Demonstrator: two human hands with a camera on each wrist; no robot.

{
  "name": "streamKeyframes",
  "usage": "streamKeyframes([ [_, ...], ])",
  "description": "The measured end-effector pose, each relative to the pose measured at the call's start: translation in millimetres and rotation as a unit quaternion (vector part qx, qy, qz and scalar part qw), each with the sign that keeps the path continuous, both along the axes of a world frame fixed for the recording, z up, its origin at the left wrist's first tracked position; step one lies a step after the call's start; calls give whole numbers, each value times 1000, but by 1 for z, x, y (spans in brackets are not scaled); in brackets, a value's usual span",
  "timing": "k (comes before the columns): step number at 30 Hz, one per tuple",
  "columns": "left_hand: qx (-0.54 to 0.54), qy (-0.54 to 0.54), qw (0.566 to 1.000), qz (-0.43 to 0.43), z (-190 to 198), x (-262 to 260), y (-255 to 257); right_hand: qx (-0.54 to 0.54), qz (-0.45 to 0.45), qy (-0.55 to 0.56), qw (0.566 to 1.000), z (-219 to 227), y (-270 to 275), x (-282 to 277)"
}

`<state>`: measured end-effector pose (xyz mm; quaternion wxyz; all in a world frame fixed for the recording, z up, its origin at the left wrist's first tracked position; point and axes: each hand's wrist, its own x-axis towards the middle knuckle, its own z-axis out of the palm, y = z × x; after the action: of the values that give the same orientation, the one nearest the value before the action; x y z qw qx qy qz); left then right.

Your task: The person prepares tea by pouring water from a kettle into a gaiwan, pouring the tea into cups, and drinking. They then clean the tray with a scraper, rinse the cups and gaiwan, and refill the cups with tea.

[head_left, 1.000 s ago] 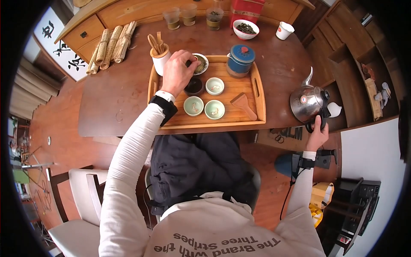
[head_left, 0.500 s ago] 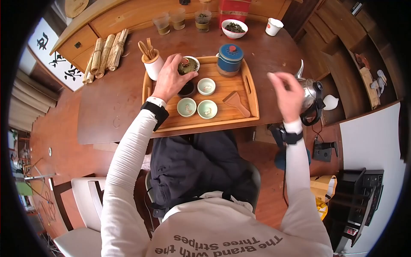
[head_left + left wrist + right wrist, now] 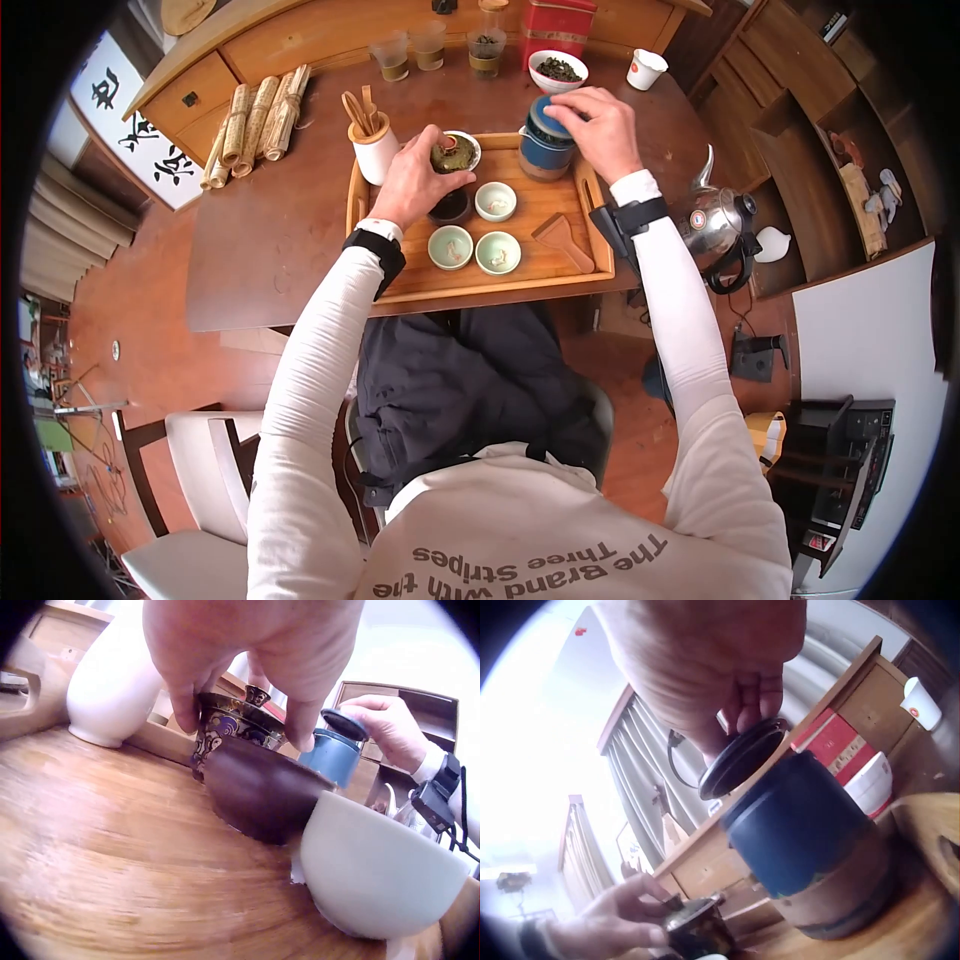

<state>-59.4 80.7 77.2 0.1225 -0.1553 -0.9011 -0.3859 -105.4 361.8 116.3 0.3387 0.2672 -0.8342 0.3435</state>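
My left hand spans a dark patterned gaiwan, its thumb and fingers on opposite sides of the rim; the knobbed lid sits on top. At the tray's right back stands a blue teapot with a brown lower band. Its round lid is pinched in my right hand, raised and tilted over the pot's mouth. A dark brown cup stands close beside the gaiwan. Nearby are pale green cups, each with a small figure inside. A wooden scraper-shaped tool lies on the tray's right.
Everything sits on a wooden tray with raised sides. A white tool holder stands at its left back corner, a steel kettle to the right. Farther back are bamboo rolls, plastic cups, a tea-leaf bowl and a white cup.
My right hand let go of the kettle handle, crossed left to the blue teapot and raised its lid. My left hand has shifted from above the gaiwan's lid to its sides.
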Motion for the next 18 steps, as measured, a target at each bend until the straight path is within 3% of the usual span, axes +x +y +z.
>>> streamKeyframes([
  [1,1,-2,1000,0,0,0,0,-30,-4,17,999,10,-2,10],
  [4,8,11,1000,-4,1,1,-2,20,25,-24,999,21,2,54],
  [7,32,-18,999,-19,3,1,-1,139,77,-58,986,-9,11,89],
  [12,24,-10,1000,-8,-1,-1,-3,165,33,-121,978,-47,21,118],
  [17,2,35,999,0,-7,-5,-2,105,28,-128,986,-48,24,126],
  [18,6,33,999,6,-8,-5,-1,3,-2,-123,992,-44,27,127],
])
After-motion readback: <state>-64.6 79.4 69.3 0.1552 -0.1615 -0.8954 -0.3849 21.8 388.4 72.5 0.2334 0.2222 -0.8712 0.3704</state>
